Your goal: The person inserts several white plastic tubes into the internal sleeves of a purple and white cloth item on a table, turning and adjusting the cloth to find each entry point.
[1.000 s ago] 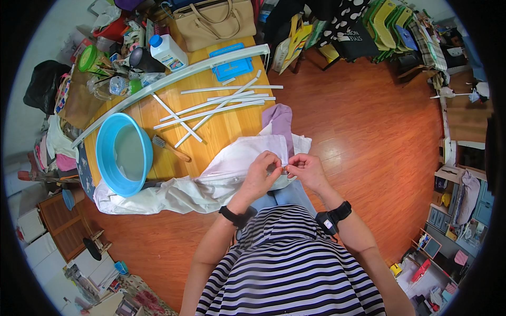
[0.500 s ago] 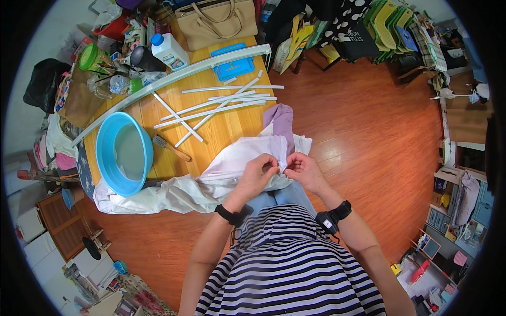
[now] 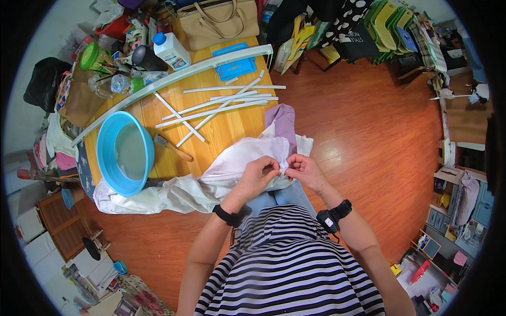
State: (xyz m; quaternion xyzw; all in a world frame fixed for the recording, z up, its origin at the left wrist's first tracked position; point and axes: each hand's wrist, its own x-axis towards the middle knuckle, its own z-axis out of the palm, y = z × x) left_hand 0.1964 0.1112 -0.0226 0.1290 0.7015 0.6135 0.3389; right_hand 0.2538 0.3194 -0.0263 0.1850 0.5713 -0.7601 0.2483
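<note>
A long white cloth [image 3: 229,161] with a purple section [image 3: 284,122] lies along the table's front edge and over my lap. My left hand [image 3: 258,176] pinches the cloth's bunched edge between thumb and fingers. Close beside it, my right hand [image 3: 304,172] pinches the same edge, its fingertips almost meeting the left ones. Whether something small sits between the fingertips is too fine to tell. On the table left of the cloth are a wooden-handled brush [image 3: 174,147] and a light blue basin [image 3: 104,152] holding cloudy water.
Several thin white strips [image 3: 211,114] lie crossed on the wooden table [image 3: 158,100]. Behind them stretches a long white rail [image 3: 195,68]. Farther back stand a white bottle with a blue cap [image 3: 172,51], a blue plastic case [image 3: 237,69] and a beige handbag [image 3: 219,23].
Both hands keep their pinch on the cloth's edge and have hardly moved. The whole view has shifted very slightly.
</note>
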